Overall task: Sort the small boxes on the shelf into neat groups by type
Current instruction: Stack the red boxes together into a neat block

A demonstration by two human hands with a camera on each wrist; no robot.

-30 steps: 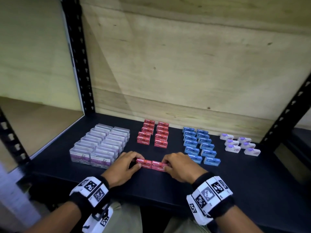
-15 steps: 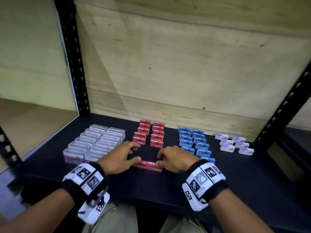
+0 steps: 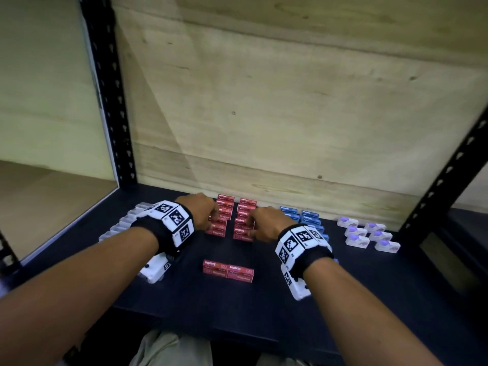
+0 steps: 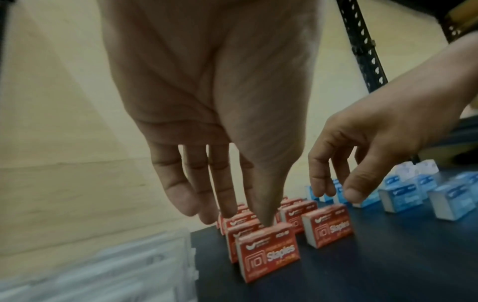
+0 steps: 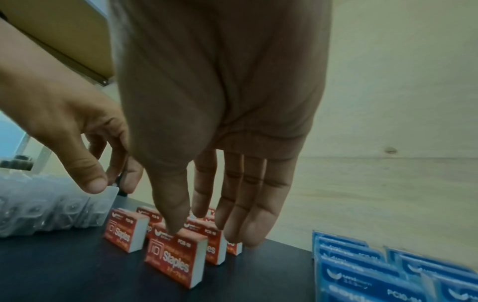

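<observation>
Two columns of red staple boxes [image 3: 245,204] stand at the back middle of the black shelf [image 3: 343,286]. My left hand [image 3: 203,212] hangs over the left column with straight fingers, its thumb tip on the front box [image 4: 269,251]. Over the right column, my right hand [image 3: 264,223] is held the same way, thumb on that column's front box [image 5: 175,259]. Neither hand holds anything. Two more red boxes [image 3: 228,270] lie side by side nearer the front edge, apart from both hands.
Clear plastic boxes [image 3: 124,223] fill the left of the shelf. Blue boxes [image 3: 310,216] stand right of the red ones, and white boxes with purple tops [image 3: 369,235] sit further right. A wooden back wall [image 3: 290,114] and black uprights [image 3: 111,101] bound the space.
Both hands let go of the two red boxes near the front edge and reached back to the red columns. The pair stays where it was left.
</observation>
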